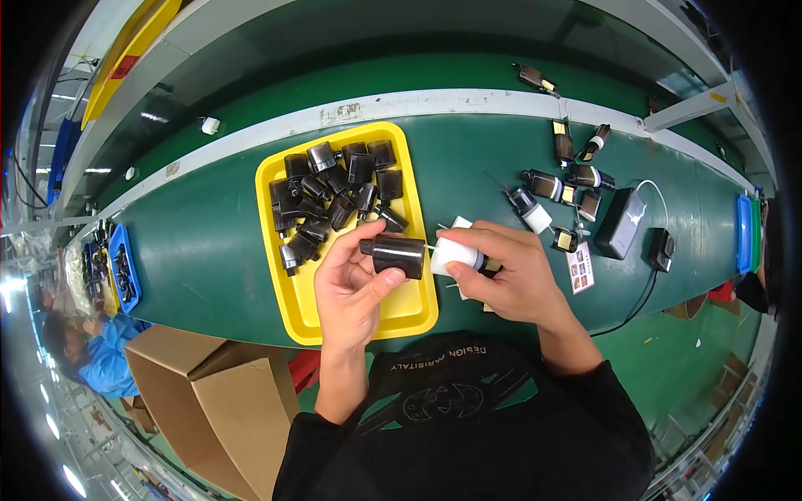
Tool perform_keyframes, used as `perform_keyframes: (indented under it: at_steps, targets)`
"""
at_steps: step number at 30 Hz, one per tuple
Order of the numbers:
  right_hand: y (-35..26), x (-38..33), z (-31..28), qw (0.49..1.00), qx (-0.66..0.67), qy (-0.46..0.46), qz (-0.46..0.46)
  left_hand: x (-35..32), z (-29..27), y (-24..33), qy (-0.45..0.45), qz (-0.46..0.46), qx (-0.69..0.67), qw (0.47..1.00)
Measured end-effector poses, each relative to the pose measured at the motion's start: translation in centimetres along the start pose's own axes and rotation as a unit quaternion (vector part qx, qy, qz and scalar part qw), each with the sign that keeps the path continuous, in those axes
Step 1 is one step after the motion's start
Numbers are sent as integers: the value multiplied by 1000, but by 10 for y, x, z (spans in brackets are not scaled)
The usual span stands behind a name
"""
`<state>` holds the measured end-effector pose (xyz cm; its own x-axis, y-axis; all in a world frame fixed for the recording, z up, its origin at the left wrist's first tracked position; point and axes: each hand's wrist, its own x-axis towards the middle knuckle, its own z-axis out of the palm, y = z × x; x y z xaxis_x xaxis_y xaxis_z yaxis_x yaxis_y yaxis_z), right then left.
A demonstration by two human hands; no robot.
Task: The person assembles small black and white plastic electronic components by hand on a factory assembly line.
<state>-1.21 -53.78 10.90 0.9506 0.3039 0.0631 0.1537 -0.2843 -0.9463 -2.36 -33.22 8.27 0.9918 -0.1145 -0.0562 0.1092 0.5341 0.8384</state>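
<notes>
Big green workbench runs across the whole shot, with an open cardboard box down by its near edge. On the bench sits a yellow tray holding a heap of dark plastic parts at its far end. Right over the tray's near corner, the left hand is curled round one dark plastic part, thumb clamped underneath. The right hand pinches a small white bottle, its thin tip touching that part's end. A few finished pieces lie further right, beside a grey box.
</notes>
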Motion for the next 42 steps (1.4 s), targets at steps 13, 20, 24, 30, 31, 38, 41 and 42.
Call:
perform_keyframes:
  at_steps: [13, 20, 24, 30, 31, 38, 41, 42]
  targets:
    - [-3, -6, 2, 993, -38, 10, -111, -8, 20, 11, 51, -31, -12, 998]
    - [-4, -10, 0, 991, -20, -27, -127, -14, 29, 9, 11, 31, 63, 997]
    - [9, 1, 5, 988, 72, -25, -134, -16, 28, 10, -10, 126, 170, 977]
    - [40, 9, 19, 964, 237, -3, -118, -12, 49, 15, -46, 284, 334, 898]
    - [41, 9, 18, 958, 249, -12, -140, -12, 51, 16, -50, 295, 329, 896]
    - [34, 9, 18, 952, 237, 11, -196, -11, 57, 28, -78, 306, 377, 870]
    - [29, 6, 18, 957, 212, 30, -197, -10, 57, 27, -78, 319, 395, 858]
    - [28, 6, 17, 957, 217, 40, -188, -10, 57, 27, -80, 319, 393, 859]
